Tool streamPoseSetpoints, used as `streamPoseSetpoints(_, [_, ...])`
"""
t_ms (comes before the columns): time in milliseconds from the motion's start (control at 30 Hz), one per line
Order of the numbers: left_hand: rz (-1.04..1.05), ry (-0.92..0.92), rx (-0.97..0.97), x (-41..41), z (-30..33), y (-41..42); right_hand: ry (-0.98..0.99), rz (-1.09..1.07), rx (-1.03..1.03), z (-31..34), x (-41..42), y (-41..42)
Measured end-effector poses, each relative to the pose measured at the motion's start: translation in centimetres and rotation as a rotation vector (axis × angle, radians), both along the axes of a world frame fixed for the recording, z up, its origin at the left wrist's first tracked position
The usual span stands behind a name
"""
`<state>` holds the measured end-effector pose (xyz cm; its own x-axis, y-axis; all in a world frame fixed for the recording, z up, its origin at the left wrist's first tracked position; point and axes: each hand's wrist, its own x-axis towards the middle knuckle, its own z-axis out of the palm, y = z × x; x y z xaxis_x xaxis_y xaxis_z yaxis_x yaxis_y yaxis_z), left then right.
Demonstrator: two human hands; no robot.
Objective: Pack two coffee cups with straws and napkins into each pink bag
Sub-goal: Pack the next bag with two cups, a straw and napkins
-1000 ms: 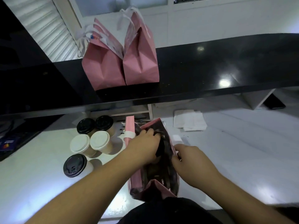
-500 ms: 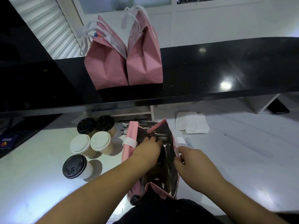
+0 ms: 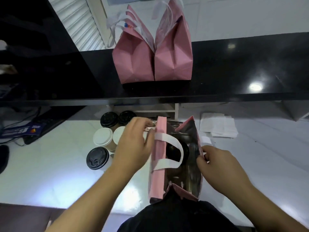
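While the open pink bag (image 3: 158,158) stands upright on the white counter (image 3: 50,173) close to the person, the right hand (image 3: 217,163) pinches the bag's right rim, thumb and fingers curled onto the edge, and spreads the mouth wide. Down inside, a black-lidded coffee cup (image 3: 173,152) shows in the far half, framed by the white handle (image 3: 168,152) that loops across the opening. The lining is dark and shiny; what lies in the near half is too murky to tell.

The left hand (image 3: 133,146) is just outside the bag's left wall, above the counter, fingers loosely spread and blurred, holding nothing that can be made out. Beneath and left of it wait the spare cups: two black-lidded cups (image 3: 109,119) at the far side, two white-lidded cups (image 3: 102,136) in the middle, the right one partly hidden under the hand, and one more black-lidded cup (image 3: 97,158) nearest.

Far right of the bag, a stack of white napkins (image 3: 217,127) lies flat on the counter. Up on the black raised ledge (image 3: 234,67) two closed pink bags (image 3: 133,61) stand touching side by side, white handles up.
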<state>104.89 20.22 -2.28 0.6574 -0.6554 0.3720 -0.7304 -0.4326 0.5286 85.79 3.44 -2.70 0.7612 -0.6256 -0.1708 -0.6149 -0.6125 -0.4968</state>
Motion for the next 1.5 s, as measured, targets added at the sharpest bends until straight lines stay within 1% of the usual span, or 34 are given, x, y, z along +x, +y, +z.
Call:
streamPoseSetpoints(67, [0.239, 0.104, 0.122, 3.0, -2.2, 4.0, -0.004, 0.015, 0.007, -0.1, 0.3, 0.1])
streamPoseSetpoints(133, [0.409, 0.136, 0.293, 5.3, -4.2, 7.8, -0.001, 0.019, 0.001, -0.2, 0.5, 0.1])
streamPoseSetpoints(267, [0.561, 0.182, 0.531, 7.4, -6.6, 12.8, 0.019, 0.023, -0.017, -0.4, 0.9, 0.1])
streamPoseSetpoints(367, [0.568, 0.232, 0.646, 7.8, -7.7, 13.9, 0.024, 0.028, -0.008, -0.5, 1.2, 0.2])
streamPoseSetpoints(433, [0.55, 0.288, 0.656, 7.9, -8.4, 14.0, 0.046, 0.039, -0.003, -0.6, 1.4, 0.3])
streamPoseSetpoints(533, [0.549, 0.377, 0.619, 7.9, -9.1, 14.0, 0.035, 0.037, 0.001, -0.8, 1.3, 0.3])
streamPoseSetpoints(667, [0.573, 0.366, 0.591, 7.4, -8.7, 14.2, 0.034, 0.037, 0.0, -0.7, 1.3, 0.3])
streamPoseSetpoints(767, [0.553, 0.328, 0.538, 6.0, -6.7, 14.2, 0.039, 0.036, 0.008, -0.6, 1.2, 0.4])
streamPoseSetpoints(833, [0.516, 0.256, 0.481, 4.8, -4.5, 14.3, 0.037, 0.03, 0.023, -0.4, 1.0, 0.3])
streamPoseSetpoints(900, [0.448, 0.146, 0.397, 3.4, -1.9, 14.3, 0.022, 0.022, 0.031, -0.2, 0.9, 0.3])
streamPoseSetpoints(1000, [0.294, 0.023, 0.2, 1.5, 2.9, 13.1, -0.014, 0.015, 0.057, 0.0, 0.6, 0.3])
streamPoseSetpoints(1100, [0.091, 0.014, 0.038, -0.8, 7.3, 9.9, -0.037, 0.003, 0.091, 0.3, 0.3, 0.4])
streamPoseSetpoints(1167, [-0.074, 0.062, 0.021, -2.4, 9.0, 7.2, -0.033, -0.003, 0.109, 0.5, 0.1, 0.4])
streamPoseSetpoints(1233, [-0.238, 0.105, 0.11, -3.4, 9.3, 4.3, -0.025, -0.005, 0.114, 0.7, -0.1, 0.3])
streamPoseSetpoints(1300, [-0.378, 0.099, 0.255, -4.0, 8.5, 1.7, -0.024, -0.014, 0.105, 0.9, -0.2, 0.3])
streamPoseSetpoints(1433, [-0.529, 0.079, 0.584, -4.0, 5.4, -2.1, -0.012, -0.037, 0.08, 0.9, -0.7, 0.2])
streamPoseSetpoints(1500, [-0.606, 0.042, 0.709, -4.2, 3.6, -3.4, -0.007, -0.037, 0.06, 0.9, -0.9, 0.2])
